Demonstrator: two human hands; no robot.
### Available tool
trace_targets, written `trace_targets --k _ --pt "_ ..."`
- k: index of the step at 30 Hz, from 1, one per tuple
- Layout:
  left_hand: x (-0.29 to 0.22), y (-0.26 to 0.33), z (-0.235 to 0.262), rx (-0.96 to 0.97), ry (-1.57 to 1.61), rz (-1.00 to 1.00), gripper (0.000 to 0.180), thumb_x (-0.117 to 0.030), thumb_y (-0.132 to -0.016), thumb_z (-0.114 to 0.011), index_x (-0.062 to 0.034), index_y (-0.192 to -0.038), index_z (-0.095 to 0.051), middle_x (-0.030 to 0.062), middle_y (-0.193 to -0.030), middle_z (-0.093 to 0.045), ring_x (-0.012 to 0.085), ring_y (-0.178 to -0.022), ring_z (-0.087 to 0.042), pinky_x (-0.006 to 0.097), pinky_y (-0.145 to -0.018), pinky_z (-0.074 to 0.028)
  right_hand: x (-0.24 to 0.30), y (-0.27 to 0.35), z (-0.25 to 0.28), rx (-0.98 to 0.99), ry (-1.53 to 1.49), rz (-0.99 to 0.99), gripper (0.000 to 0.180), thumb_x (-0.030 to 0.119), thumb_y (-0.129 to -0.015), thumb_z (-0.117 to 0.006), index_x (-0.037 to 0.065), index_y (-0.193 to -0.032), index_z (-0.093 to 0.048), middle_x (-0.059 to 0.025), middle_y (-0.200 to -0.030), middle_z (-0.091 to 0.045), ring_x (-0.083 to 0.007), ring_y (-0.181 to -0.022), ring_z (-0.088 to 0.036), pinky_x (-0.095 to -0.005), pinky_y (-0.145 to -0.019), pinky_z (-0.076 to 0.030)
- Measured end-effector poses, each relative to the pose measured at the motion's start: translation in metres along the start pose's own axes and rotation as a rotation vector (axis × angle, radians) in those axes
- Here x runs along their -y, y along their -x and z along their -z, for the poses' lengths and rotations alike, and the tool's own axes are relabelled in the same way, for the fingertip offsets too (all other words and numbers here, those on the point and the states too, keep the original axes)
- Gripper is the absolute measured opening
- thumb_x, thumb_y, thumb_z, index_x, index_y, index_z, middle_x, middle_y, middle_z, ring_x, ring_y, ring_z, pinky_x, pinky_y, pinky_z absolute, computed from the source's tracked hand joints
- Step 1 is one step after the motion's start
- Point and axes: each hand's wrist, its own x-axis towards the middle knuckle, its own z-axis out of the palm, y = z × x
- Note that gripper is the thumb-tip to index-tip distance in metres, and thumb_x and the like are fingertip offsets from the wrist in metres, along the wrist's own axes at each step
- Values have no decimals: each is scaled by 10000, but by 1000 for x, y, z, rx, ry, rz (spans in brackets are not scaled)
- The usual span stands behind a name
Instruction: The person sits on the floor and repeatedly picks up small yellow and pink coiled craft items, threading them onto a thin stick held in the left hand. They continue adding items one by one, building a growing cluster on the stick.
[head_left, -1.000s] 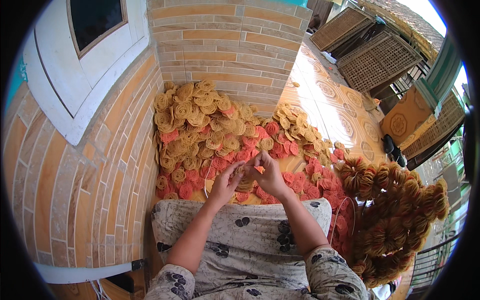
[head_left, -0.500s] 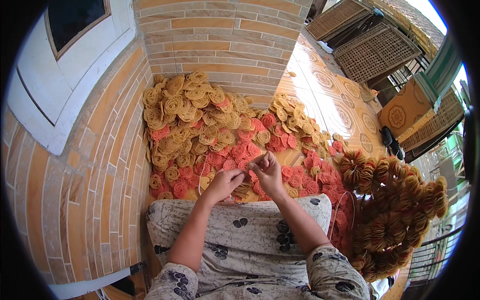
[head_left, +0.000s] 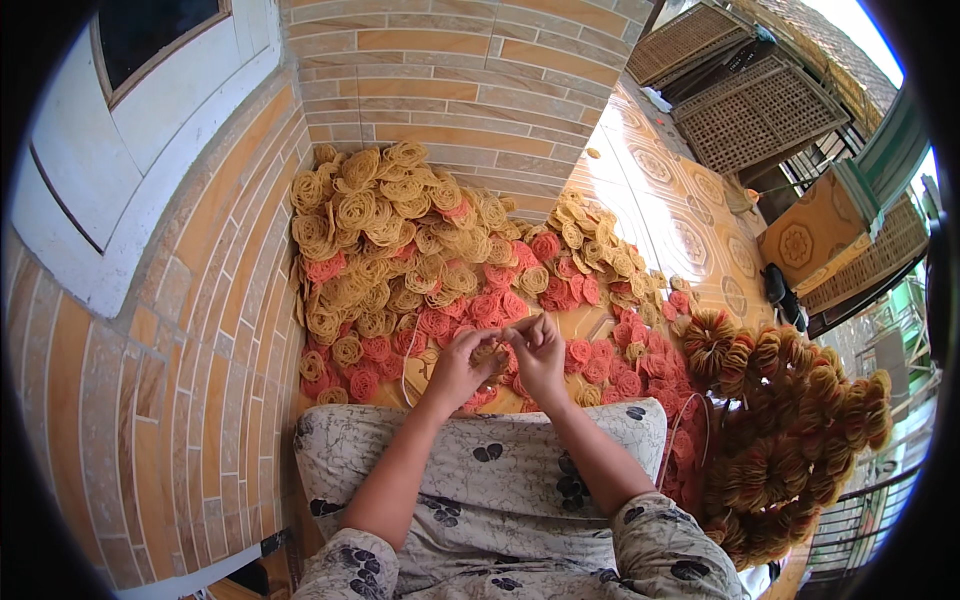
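Observation:
My left hand (head_left: 468, 364) and my right hand (head_left: 541, 360) meet in front of my lap, fingertips pinched and almost touching. Whatever thin or small item lies between them is too fine to make out. A few tan pieces show just behind the left fingers, partly hidden. Beyond my hands, flat lacy rosettes cover the floor: tan rosettes (head_left: 385, 210) heap high at the back left, and pink-red rosettes (head_left: 495, 305) lie nearer and among them. A pale thin cord or wire (head_left: 408, 360) curves beside my left hand.
Thick strung bunches of tan and reddish rosettes (head_left: 790, 440) stand at my right. Another pale loop (head_left: 688, 408) lies near my right knee. Brick-patterned walls (head_left: 440, 90) rise ahead and at left. Woven racks (head_left: 760, 115) lean beyond the tiled floor (head_left: 690, 200). Patterned cloth (head_left: 480, 470) covers my lap.
Both hands stay together with fingertips pinched; the left has turned and its fingers reach further up towards the right. The view has shifted slightly.

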Motion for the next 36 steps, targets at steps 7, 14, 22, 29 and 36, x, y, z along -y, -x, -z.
trace_targets --k 7,14,22,29,36 --pt "1 11 -14 12 469 86 843 -186 -763 -774 -110 -1417 -247 151 -1303 -465 222 -1118 -534 334 -934 -455 1 -26 21 -112 -247 -23 361 -76 -860 -588 113 -746 -302 -82 -812 -596 -137 -804 -599 -248 -752 -472" --pt "4 6 -15 -56 166 -71 831 -150 -771 -759 -117 -1421 -242 163 -1355 -434 260 -1205 -482 386 -987 -413 -3 -16 20 -96 -199 -18 360 -58 -868 -594 116 -730 -311 -78 -815 -594 -107 -773 -573 -232 -737 -454" --pt "0 12 -4 -69 -30 5 682 -223 -799 -739 -71 -1356 -376 152 -1311 -475 241 -1186 -490 345 -975 -409 3 -19 21 -72 -280 -18 350 -68 -863 -588 109 -734 -315 -87 -838 -597 -121 -835 -604 -251 -788 -475" --pt "14 11 0 5 231 310 303 -253 -980 -485 13 -998 -631 76 -761 -653 141 -735 -620 284 -697 -479 -15 -38 13 21 -337 -8 330 -70 -864 -581 104 -760 -321 -69 -893 -584 -107 -837 -558 -256 -785 -465" --pt "50 7 21 -426 442 358 328 -267 -1001 -435 -13 -874 -599 12 -662 -542 93 -638 -523 254 -628 -438 -105 -80 19 130 1079 -350 826 610 -795 -603 -64 -1246 -453 -258 -1297 -457 -381 -1164 -498 -434 -974 -417"
